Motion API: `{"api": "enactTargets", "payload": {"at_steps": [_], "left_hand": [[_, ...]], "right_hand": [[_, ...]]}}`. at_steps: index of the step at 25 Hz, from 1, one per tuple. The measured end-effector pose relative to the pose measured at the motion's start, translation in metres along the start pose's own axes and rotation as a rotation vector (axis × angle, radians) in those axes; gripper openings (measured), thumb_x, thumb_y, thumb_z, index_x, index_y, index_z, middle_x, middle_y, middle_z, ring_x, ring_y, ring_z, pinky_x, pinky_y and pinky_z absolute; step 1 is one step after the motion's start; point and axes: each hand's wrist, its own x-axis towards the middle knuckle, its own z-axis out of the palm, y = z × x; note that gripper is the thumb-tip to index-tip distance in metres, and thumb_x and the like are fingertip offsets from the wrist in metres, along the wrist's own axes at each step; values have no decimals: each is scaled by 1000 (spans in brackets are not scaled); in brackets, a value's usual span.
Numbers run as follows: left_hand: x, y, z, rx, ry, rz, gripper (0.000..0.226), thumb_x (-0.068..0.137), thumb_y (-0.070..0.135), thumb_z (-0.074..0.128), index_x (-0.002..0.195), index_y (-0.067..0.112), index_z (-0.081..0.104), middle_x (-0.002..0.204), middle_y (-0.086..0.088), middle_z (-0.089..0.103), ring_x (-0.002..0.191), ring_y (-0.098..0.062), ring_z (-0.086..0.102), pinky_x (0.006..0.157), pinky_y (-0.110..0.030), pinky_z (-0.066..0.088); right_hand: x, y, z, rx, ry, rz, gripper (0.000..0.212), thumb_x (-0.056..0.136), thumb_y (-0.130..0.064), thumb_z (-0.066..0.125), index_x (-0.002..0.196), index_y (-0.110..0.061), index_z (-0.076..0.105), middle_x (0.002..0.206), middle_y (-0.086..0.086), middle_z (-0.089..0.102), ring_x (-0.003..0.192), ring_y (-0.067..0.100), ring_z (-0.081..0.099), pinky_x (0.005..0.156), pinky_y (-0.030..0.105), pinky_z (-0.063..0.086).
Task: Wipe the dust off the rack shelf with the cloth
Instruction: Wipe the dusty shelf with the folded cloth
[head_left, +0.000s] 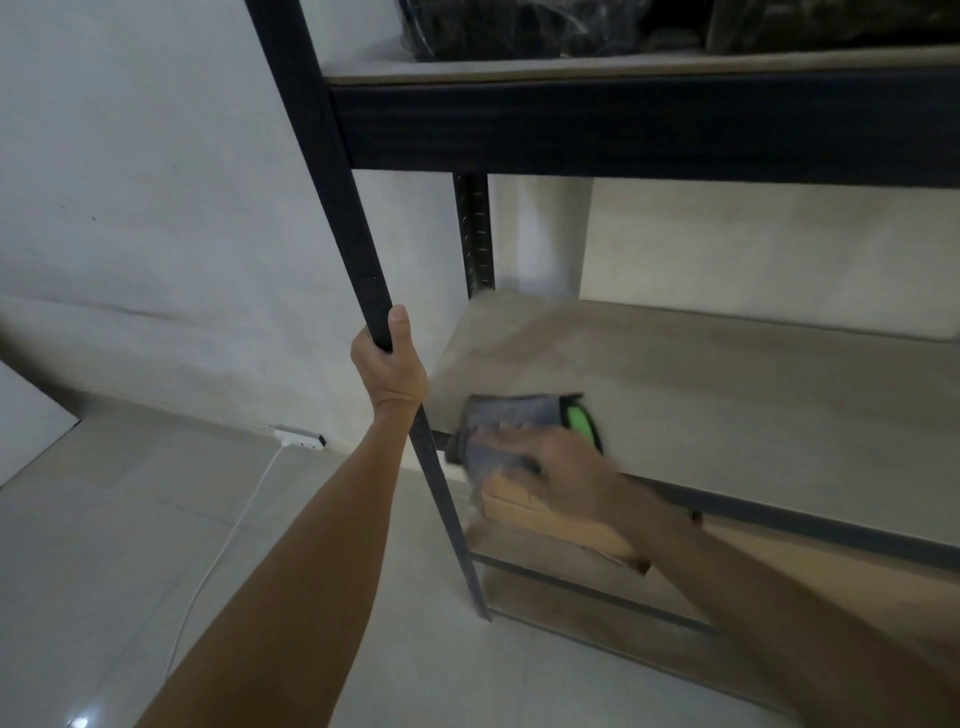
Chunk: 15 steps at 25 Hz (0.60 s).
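A black metal rack stands against the white wall, and its middle shelf (727, 395) is a pale wooden board. My right hand (566, 467), blurred, holds a grey cloth (511, 418) with a green and black edge at the shelf's front left corner. The cloth lies on the board there and hangs partly over the front edge. My left hand (389, 364) is wrapped around the rack's front left post (358, 234), just above the shelf's level.
The upper shelf (623, 70) carries dark bags wrapped in plastic. A lower shelf (545, 561) holds a brown cardboard piece. A white power strip (301, 436) with its cable lies on the tiled floor by the wall, left of the rack.
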Motion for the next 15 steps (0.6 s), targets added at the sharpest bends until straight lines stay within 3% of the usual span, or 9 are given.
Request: {"api": "enactTargets", "payload": {"at_steps": [2, 4, 6, 8, 9, 11, 13, 15], "left_hand": [[3, -4, 0, 10, 0, 3, 53, 87, 67, 49, 59, 24, 37, 53, 1, 34, 47, -18, 34, 50, -28, 28], [3, -7, 1, 6, 2, -16, 55, 86, 68, 49, 60, 21, 39, 54, 0, 35, 48, -19, 35, 51, -28, 29], [3, -10, 2, -5, 21, -43, 66, 84, 71, 48, 65, 8, 47, 58, -1, 38, 52, -18, 39, 51, -27, 32], [3, -12, 3, 2, 23, -48, 71, 82, 73, 47, 75, 2, 49, 61, -2, 39, 54, -16, 41, 51, -22, 34], [2, -11, 3, 3, 17, -43, 69, 82, 72, 47, 74, 4, 47, 61, -1, 39, 54, -15, 40, 51, -21, 34], [2, -8, 3, 2, 9, -32, 60, 83, 71, 47, 67, 14, 43, 58, -1, 37, 52, -15, 39, 50, -22, 33], [1, -5, 3, 0, 6, -24, 53, 83, 71, 47, 63, 22, 40, 57, 0, 36, 50, -14, 38, 49, -22, 32], [1, -5, 2, 3, 6, -24, 52, 83, 71, 47, 63, 23, 40, 56, 0, 36, 50, -14, 37, 49, -21, 32]], "right_hand": [[-20, -23, 11, 32, -28, -18, 50, 101, -28, 54, 151, -32, 50, 124, 5, 73, 102, 14, 71, 91, 37, 59], [-27, -39, -8, 67, 63, 16, 44, 102, -21, 58, 145, -26, 58, 109, 2, 77, 81, -2, 61, 74, 21, 52], [-22, -34, -50, 67, 205, 135, 35, 105, -31, 58, 137, -22, 66, 98, 8, 78, 72, -2, 55, 61, 9, 40], [-6, -6, -102, -6, 320, 242, 38, 104, -41, 56, 131, -19, 71, 84, 11, 73, 60, 9, 58, 53, 7, 38], [3, 11, -124, -41, 401, 269, 39, 103, -44, 57, 132, -22, 70, 88, 10, 75, 66, 15, 65, 58, 8, 41], [20, 48, -152, -62, 481, 293, 43, 102, -46, 57, 142, -32, 61, 123, 6, 75, 104, 27, 71, 83, 28, 54], [30, 85, -146, -98, 338, 346, 55, 99, -60, 50, 142, -26, 61, 132, 8, 71, 115, 31, 68, 92, 42, 56], [28, 110, -114, -150, 135, 449, 73, 97, -73, 39, 146, -22, 56, 144, 12, 62, 126, 30, 62, 102, 42, 51]]}}
